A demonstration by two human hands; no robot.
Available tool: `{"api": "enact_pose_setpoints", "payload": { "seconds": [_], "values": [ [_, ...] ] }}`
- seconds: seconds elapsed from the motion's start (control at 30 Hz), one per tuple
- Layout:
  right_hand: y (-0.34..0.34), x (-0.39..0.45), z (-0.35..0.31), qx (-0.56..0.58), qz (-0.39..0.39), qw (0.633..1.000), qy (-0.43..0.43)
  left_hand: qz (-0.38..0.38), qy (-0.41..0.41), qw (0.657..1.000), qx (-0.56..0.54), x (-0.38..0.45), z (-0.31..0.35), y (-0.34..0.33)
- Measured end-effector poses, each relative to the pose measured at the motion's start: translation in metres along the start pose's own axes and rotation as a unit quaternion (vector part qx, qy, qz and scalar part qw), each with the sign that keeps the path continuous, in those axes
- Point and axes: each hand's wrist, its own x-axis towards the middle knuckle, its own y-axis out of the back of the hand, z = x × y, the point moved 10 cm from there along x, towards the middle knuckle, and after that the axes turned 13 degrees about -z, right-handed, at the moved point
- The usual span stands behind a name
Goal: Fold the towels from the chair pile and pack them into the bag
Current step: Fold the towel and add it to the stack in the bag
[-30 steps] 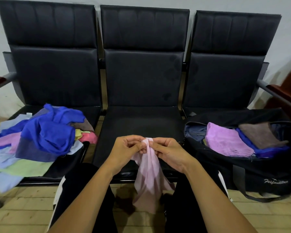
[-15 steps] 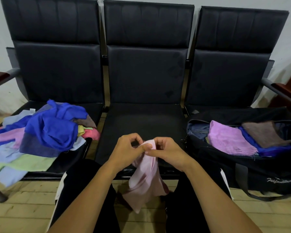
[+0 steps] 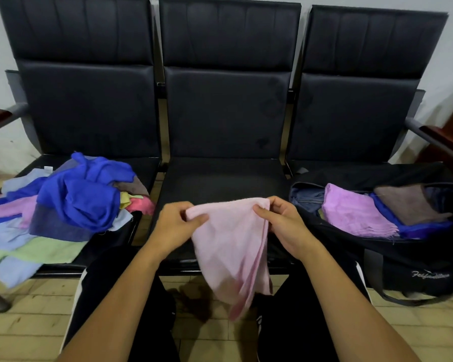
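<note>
The left hand (image 3: 175, 226) and right hand (image 3: 283, 223) each pinch a top corner of a pale pink terry towel (image 3: 230, 246), which hangs in front of the black padded middle seat (image 3: 220, 178). Left of that seat lies the loose pile of coloured towels (image 3: 63, 205). Right of it, the open black fabric bag (image 3: 403, 267) holds folded lilac (image 3: 356, 212), blue and brown towels.

Bare forearms and hands (image 3: 175, 226), black trousers (image 3: 120, 296) with a white side stripe (image 3: 82, 276) on each leg

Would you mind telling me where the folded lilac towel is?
In the head view, the folded lilac towel lies inside the black bag on the right-hand seat, beside a brown towel.
</note>
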Motion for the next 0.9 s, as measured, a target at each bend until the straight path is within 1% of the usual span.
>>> {"api": "enact_pose_setpoints", "payload": {
  "seconds": [0.07, 0.13, 0.2, 0.27, 0.3, 0.33, 0.43, 0.5, 0.57, 0.63, 0.7, 0.8, 0.9],
  "values": [
    [0.006, -0.001, 0.002, -0.044, 0.007, 0.999, -0.010, -0.004, -0.031, 0.994, -0.100, -0.008, 0.011, 0.005],
    [0.008, 0.000, 0.003, -0.073, 0.001, 0.997, -0.014, -0.031, -0.042, 0.993, -0.108, -0.011, 0.018, 0.002],
    [0.006, 0.001, 0.006, -0.089, -0.009, 0.996, -0.021, -0.085, -0.027, 0.992, -0.089, -0.012, 0.018, -0.007],
    [0.001, 0.002, 0.008, -0.087, -0.016, 0.996, -0.029, -0.134, -0.006, 0.983, -0.127, -0.016, 0.016, -0.017],
    [0.000, 0.002, 0.008, -0.074, -0.016, 0.997, -0.031, -0.147, 0.002, 0.976, -0.162, -0.017, 0.016, -0.020],
    [-0.002, 0.003, 0.008, -0.053, -0.018, 0.998, -0.033, -0.147, 0.006, 0.969, -0.200, -0.018, 0.017, -0.021],
    [-0.012, 0.003, 0.007, 0.024, -0.037, 0.998, -0.041, -0.100, 0.018, 0.947, -0.305, -0.016, 0.017, -0.016],
    [-0.019, 0.002, 0.005, 0.073, -0.056, 0.995, -0.043, -0.080, 0.028, 0.927, -0.366, -0.016, 0.016, -0.015],
    [-0.025, 0.002, 0.002, 0.133, -0.074, 0.987, -0.044, -0.081, 0.020, 0.910, -0.406, -0.018, 0.020, -0.015],
    [-0.032, 0.000, -0.001, 0.158, -0.105, 0.980, -0.052, -0.090, 0.006, 0.897, -0.433, -0.019, 0.025, -0.017],
    [-0.048, -0.002, 0.000, 0.124, -0.171, 0.975, -0.069, -0.098, -0.001, 0.886, -0.454, -0.021, 0.029, -0.018],
    [-0.074, -0.005, 0.027, 0.020, -0.267, 0.954, -0.139, -0.095, 0.003, 0.869, -0.486, -0.023, 0.029, -0.016],
    [-0.087, -0.008, 0.052, -0.061, -0.299, 0.932, -0.195, -0.077, 0.029, 0.854, -0.514, -0.023, 0.019, -0.011]
  ]
}}
